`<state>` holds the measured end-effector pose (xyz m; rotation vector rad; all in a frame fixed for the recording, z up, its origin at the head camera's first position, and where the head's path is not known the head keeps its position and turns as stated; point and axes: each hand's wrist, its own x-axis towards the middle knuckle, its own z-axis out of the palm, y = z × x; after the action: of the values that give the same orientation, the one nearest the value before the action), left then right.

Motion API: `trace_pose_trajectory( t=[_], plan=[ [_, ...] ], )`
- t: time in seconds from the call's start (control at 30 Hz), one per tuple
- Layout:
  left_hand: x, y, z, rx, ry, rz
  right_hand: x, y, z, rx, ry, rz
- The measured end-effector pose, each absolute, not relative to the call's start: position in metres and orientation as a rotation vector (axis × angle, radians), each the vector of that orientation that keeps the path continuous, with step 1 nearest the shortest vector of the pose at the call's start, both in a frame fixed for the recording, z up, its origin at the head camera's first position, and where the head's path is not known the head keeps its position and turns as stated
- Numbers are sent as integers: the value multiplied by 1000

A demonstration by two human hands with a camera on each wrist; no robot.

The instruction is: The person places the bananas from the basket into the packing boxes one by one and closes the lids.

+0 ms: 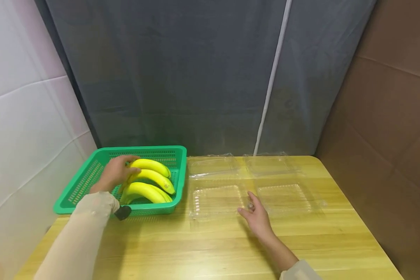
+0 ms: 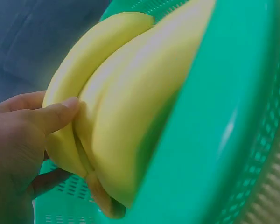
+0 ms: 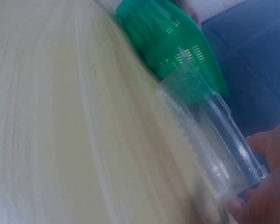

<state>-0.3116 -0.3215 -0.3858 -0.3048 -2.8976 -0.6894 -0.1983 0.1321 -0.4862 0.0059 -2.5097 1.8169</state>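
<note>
In the green basket point(image 1: 180, 182), several yellow bananas point(image 1: 145, 191) lie side by side. My left hand point(image 1: 114, 171) reaches into it and grips the rearmost banana point(image 2: 100, 44) near one end. The thumb point(image 2: 60, 114) lies across its upper side; the other fingers are partly hidden behind it. My right hand point(image 1: 259, 219) is at the near right part of a clear hinged plastic box point(image 1: 217, 200), whose lid point(image 1: 212, 165) is laid back. Thumb and forefinger are spread at the box's side point(image 3: 245, 154); whether they press on it is hard to see.
A second clear plastic box point(image 1: 285, 198), lid also laid back, sits to the right of the first on the wooden table point(image 1: 182, 249). A grey curtain point(image 1: 182, 77) hangs behind. A white panel point(image 1: 31, 101) stands left and a brown one point(image 1: 388, 116) right.
</note>
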Motion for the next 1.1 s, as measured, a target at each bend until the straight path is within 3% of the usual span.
trace_pose_trajectory(
  t=[1.1],
  plan=[
    [-287, -266, -306, -172, -2544, -717, -197, 135, -495, -31, -2462, 1865]
  ],
)
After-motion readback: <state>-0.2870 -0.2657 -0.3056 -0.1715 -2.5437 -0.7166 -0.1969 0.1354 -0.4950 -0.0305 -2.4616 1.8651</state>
